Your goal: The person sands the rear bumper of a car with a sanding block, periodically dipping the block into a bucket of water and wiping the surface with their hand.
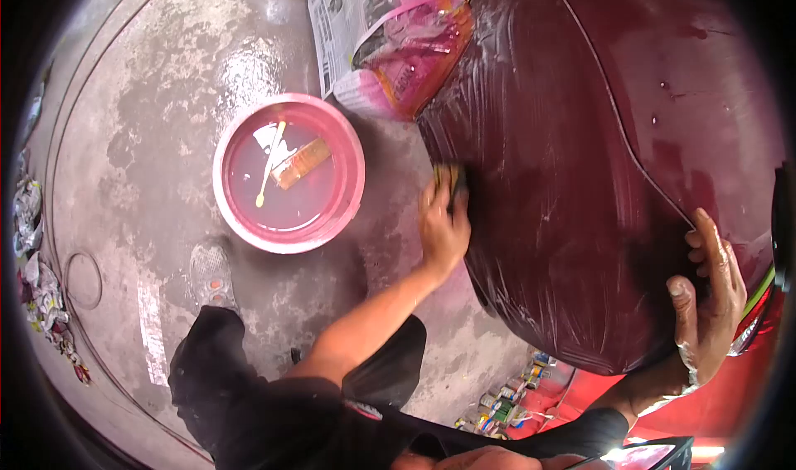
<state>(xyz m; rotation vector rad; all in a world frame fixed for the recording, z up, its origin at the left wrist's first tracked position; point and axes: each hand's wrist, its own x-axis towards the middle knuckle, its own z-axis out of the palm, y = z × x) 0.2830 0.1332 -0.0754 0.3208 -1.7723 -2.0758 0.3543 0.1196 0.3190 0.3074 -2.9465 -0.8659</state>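
Honestly, my left hand [444,231] presses the pad [453,176] on the wet panel's [564,138] 9 o'clock edge, and my right hand [710,297] clasps its 4 o'clock rim. On that slick surface the pad could skid off, or my grip could slide.

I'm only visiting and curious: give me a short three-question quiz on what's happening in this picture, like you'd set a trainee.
1. True or false: the left hand presses a small pad against the dark red car panel.
2. Where does the right hand rest? A) on a knee B) on the panel's lower edge C) in a pocket
3. Fill in: the basin on the floor, holding water, a stick and a block, is ____ in colour.

Key: 1 true; 2 B; 3 pink.
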